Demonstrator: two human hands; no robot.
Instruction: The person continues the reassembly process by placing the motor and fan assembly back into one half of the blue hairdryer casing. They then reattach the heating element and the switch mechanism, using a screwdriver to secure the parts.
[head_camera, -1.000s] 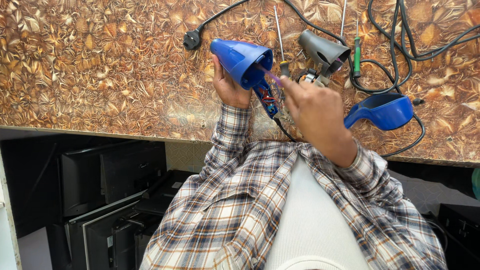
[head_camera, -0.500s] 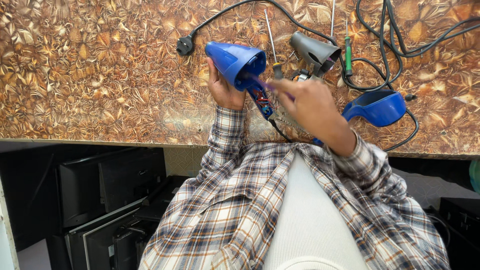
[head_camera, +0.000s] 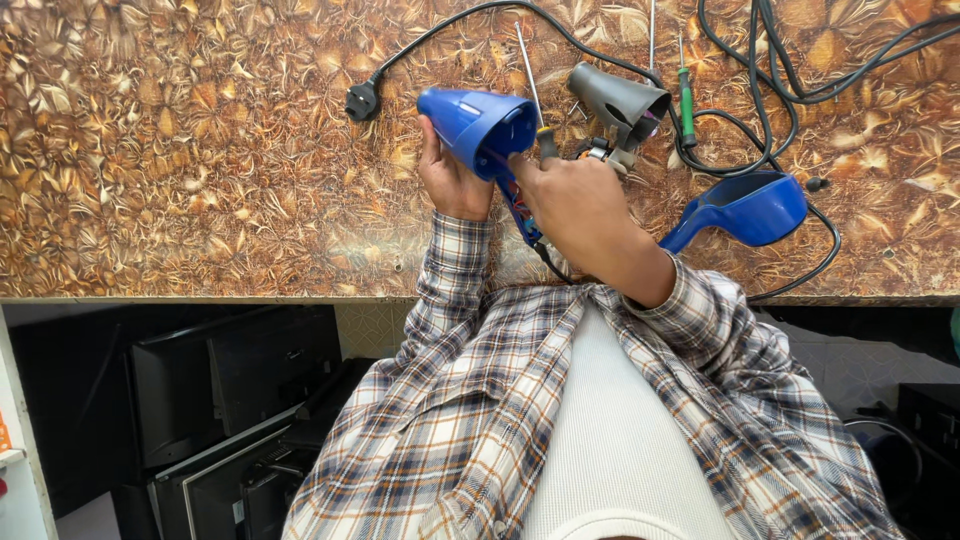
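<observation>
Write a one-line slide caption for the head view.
Left hand holds a blue hair-dryer shell while the right hand works at its opening, over a patterned brown table.

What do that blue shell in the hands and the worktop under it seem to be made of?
The blue shell looks like moulded plastic: even colour, soft sheen, thin hollow rim. The worktop seems a glossy laminate or coated board printed with a brown-gold leafy pattern; its shine suggests a hard, smooth face, though the core is hidden.

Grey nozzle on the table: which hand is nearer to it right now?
Right. The right hand sits just below and left of the grey nozzle, almost touching it. The left hand is further left, holding the blue hair dryer shell.
</observation>
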